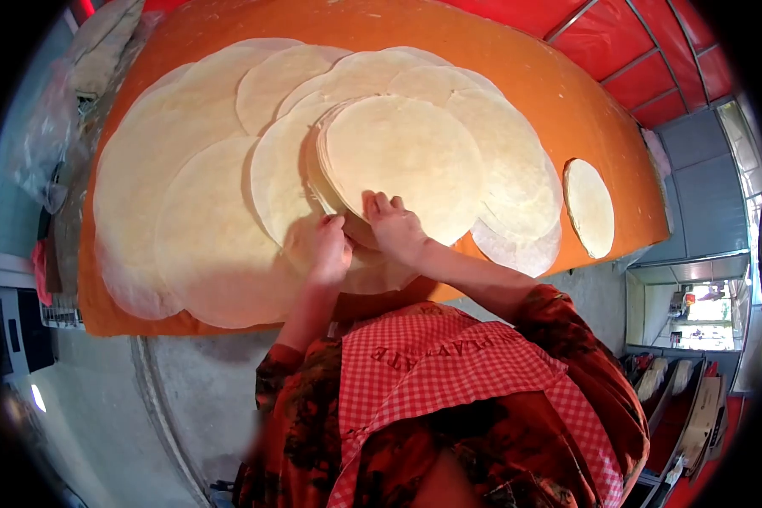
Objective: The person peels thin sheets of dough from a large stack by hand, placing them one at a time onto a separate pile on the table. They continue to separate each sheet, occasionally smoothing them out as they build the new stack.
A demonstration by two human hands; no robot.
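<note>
A stack of thin round dough sheets (402, 152) lies on top of other wide, overlapping sheets (203, 212) spread over the orange table. At the stack's near left edge, my left hand (331, 247) pinches the rim of a sheet. My right hand (394, 227) is beside it on the stack's near edge, fingers curled and pressed together at the rim. Its fingertips are partly hidden, so the exact layer it grips cannot be made out. A smaller, thicker-looking round sheet (589, 208) lies apart at the right.
The orange table (516, 51) has its near edge just in front of my checked apron (449, 356). Clear plastic bags (46, 140) hang at the far left. Red panels (610, 51) stand behind, and shelves with long items (677, 406) are at the lower right.
</note>
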